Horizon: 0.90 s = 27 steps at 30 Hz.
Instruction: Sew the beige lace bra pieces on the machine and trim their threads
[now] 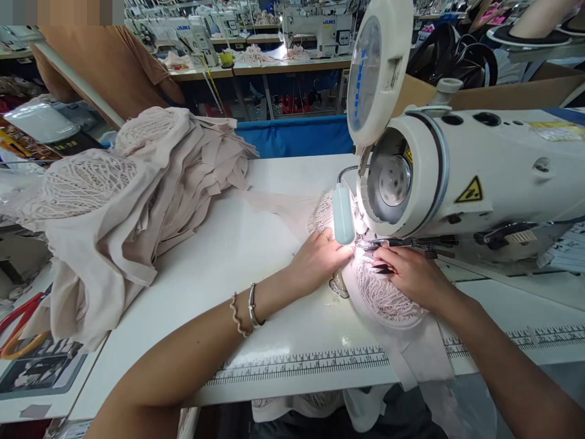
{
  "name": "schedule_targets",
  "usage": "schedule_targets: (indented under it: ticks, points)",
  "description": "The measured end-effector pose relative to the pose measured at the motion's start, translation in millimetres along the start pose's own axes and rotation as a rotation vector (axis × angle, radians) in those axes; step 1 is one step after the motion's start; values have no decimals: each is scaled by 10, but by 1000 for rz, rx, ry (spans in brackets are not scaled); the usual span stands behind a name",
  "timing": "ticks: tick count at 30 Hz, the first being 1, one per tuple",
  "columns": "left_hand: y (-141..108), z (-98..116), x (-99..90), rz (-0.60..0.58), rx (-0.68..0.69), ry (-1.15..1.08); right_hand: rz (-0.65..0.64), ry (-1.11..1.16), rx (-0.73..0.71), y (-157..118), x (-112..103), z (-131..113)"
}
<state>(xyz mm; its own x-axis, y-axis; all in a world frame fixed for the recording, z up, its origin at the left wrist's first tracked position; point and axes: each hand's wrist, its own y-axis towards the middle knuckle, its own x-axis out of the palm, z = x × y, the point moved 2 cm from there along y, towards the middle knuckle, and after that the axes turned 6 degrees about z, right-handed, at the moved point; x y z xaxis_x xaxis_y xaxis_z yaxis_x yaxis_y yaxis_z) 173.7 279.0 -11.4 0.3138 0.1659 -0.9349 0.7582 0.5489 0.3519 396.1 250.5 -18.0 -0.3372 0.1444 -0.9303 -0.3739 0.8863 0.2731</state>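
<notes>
Lace piece (pixel 388 299): pale pink, open web pattern, domed like a cup, with plain beige fabric trailing off the worktop (pixel 256 244) edge toward the person. It lies on the worktop directly under the head of the white sewing machine (pixel 479 171), at the needle area.

Left hand (pixel 320 256): fingers extended and pressed flat on the fabric just left of the needle; nothing gripped. Ring on one finger, two bracelets at the wrist.

Right hand (pixel 411 274): lies on the lace, fingers curled toward the needle, dark nails visible; whether it pinches the fabric cannot be told.

Small lamp (pixel 342 214) hangs just above the left hand and glares on the needle area. Pile of like lace-and-beige pieces (pixel 128 195) on the left of the worktop, well apart. Printed ruler (pixel 301 364) runs along the front edge.
</notes>
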Motion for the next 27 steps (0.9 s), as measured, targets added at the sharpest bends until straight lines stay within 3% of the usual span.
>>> schedule_targets:
  ticks: [4, 9, 14, 20, 27]
  points:
    - [11, 92, -7, -15, 16, 112, -40, -18, 154, 52, 36, 41]
    - [-14, 244, -23, -70, 76, 134, 40, 12, 179, 54, 93, 107]
    - [-22, 385, -63, -64, 39, 131, 46, 46, 73, -1, 79, 117]
    - [-54, 557, 71, -18, 75, 256, 58, -56, -165, -58, 21, 46]
    - [-97, 530, 99, -1, 20, 225, 87, -127, -230, -41, -12, 13]
